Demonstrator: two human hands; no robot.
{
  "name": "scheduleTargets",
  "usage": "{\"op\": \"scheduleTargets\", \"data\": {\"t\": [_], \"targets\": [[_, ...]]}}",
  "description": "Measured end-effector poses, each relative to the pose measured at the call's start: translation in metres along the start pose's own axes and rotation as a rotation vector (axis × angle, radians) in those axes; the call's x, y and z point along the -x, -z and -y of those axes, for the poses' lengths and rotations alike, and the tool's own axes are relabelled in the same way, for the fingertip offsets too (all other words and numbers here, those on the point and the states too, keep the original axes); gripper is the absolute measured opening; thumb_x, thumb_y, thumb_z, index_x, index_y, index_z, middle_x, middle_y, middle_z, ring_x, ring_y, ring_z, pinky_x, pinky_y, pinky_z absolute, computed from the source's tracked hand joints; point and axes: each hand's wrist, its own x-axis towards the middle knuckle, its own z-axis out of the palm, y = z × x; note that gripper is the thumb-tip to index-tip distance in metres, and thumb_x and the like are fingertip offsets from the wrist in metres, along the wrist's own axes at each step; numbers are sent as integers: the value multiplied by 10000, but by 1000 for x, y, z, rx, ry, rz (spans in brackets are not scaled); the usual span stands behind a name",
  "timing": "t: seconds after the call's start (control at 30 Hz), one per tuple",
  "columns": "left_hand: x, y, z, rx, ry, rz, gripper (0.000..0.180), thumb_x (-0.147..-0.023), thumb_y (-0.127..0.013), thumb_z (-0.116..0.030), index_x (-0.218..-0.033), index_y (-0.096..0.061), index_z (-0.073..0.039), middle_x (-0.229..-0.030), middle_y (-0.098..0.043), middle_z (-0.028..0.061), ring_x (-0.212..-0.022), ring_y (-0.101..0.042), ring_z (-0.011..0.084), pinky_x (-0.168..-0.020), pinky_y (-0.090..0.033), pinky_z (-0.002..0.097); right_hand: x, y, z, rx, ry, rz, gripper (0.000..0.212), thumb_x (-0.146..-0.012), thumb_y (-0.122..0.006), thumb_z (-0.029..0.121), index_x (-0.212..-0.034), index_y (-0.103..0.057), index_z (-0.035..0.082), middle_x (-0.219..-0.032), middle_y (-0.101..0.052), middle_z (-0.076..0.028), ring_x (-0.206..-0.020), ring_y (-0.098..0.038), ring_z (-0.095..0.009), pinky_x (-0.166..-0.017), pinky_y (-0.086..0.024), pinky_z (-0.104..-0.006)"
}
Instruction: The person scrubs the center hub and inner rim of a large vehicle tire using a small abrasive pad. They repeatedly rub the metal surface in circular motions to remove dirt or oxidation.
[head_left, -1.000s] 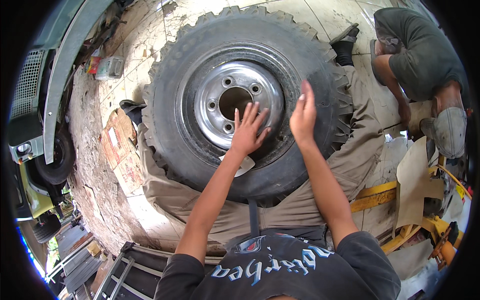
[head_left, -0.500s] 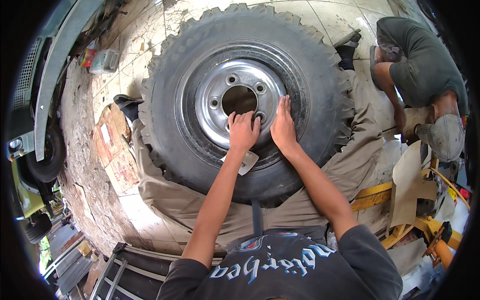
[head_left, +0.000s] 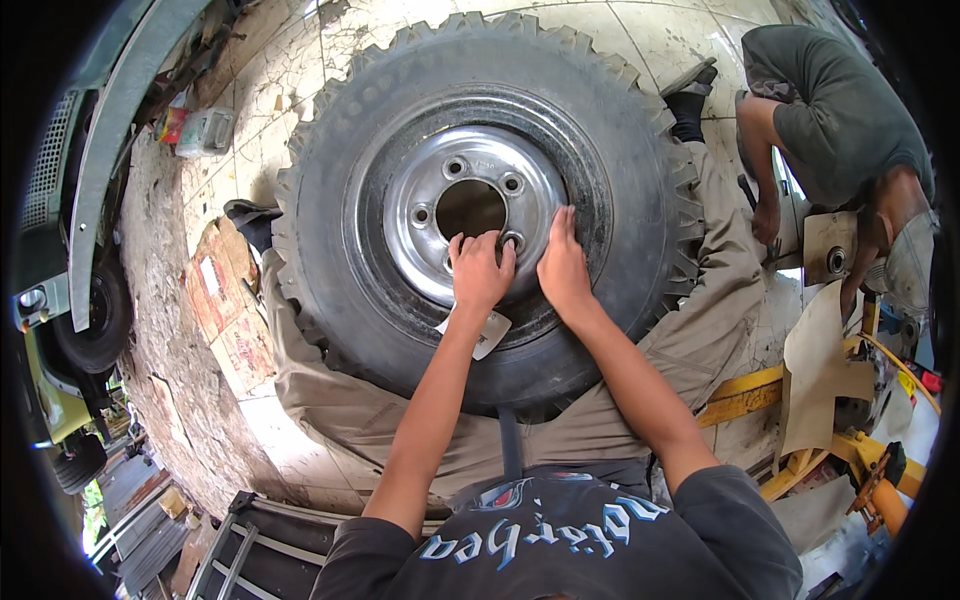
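Head view, left hand (head_left: 482, 270) gripping wheel disc (head_left: 415, 170) at hole (head_left: 470, 205), right hand (head_left: 565, 268) flat along edge (head_left: 556, 180)

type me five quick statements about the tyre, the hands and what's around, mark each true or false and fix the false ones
1. The tyre lies on its side between the person's legs. True.
2. The left hand is on the outer tread. False: its fingers are at the near edge of the silver disc's centre hole.
3. The right hand is at the disc's right side. True.
4. The co-worker's cap is bright red. False: it is greyish.
5. The yellow frame is on the picture's left. False: it is on the right.
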Motion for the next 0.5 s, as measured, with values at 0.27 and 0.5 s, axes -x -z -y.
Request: {"op": "scheduleTargets", "data": {"t": [0.27, 0.5], "targets": [[-3, 1, -4, 6, 22, 24, 302, -930, -636, -275, -1062, -691, -9, -965, -729, 158, -972, -658, 323, -1091, -358, 484, 0, 0, -6, -4, -15, 20, 720, -844, -471, -85, -1497, -184, -185, -1534, -196, -460, -1455, -240, -555, -1232, -245, -506], [-1, 1, -2, 0, 18, 12, 298, -932, -635, -271, -1067, -694, -12, -970, -730, 155, -970, -658, 317, -1093, -356, 483, 18, -2, -7, 6, 47, 75, 680, -882, -441, -75, -1504, -186, -180, -1541, -196, -449, -1471, -209, -545, -1243, -217, -511]]}}
